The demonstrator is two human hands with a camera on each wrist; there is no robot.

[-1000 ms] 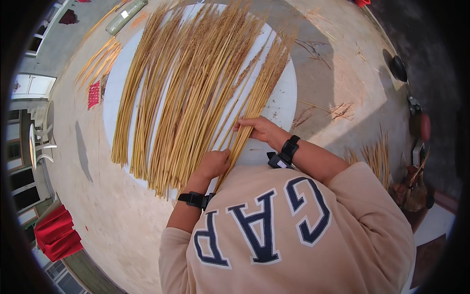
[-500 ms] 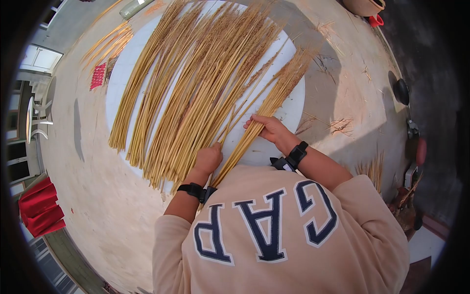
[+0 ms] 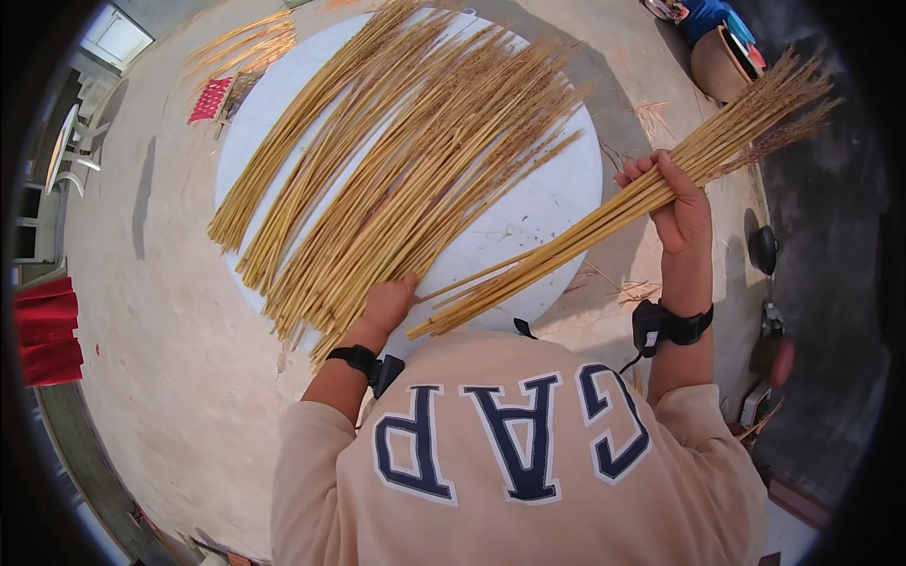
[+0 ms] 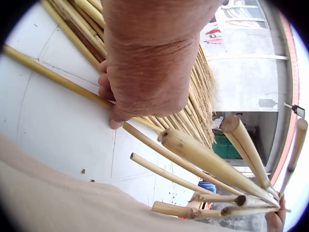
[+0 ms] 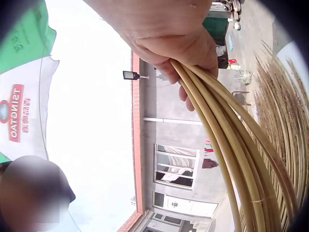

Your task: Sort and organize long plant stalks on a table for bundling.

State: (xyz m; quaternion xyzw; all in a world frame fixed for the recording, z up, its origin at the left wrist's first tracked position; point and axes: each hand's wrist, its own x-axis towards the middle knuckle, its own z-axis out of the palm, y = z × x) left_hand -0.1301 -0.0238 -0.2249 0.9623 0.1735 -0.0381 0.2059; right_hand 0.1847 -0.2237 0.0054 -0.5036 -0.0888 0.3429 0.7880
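Note:
In the head view, my right hand point(image 3: 681, 203) grips a small bundle of dry stalks point(image 3: 566, 241) with brown feathery heads, fingers and thumb wrapped around it. The bundle slants over the right edge of the round white table point(image 3: 552, 203), its cut ends near my chest. My left hand point(image 3: 390, 300) is at the near right side of the wide spread of stalks point(image 3: 377, 217) on the table. In the left wrist view, its thumb and fingertips pinch a single stalk point(image 4: 58, 77); the held bundle's cut ends point(image 4: 231, 124) are close by.
More stalks point(image 3: 250, 47) lie on the floor past the table, near a red woven seat point(image 3: 209, 100). A large clay pot point(image 3: 722, 64) stands at the far right. At left are a white chair point(image 3: 71, 151) and red cloth point(image 3: 47, 330).
My right hand has lifted the bundle off the table and swung it up and to the right. My left hand has moved left, away from that bundle to the stalks on the table.

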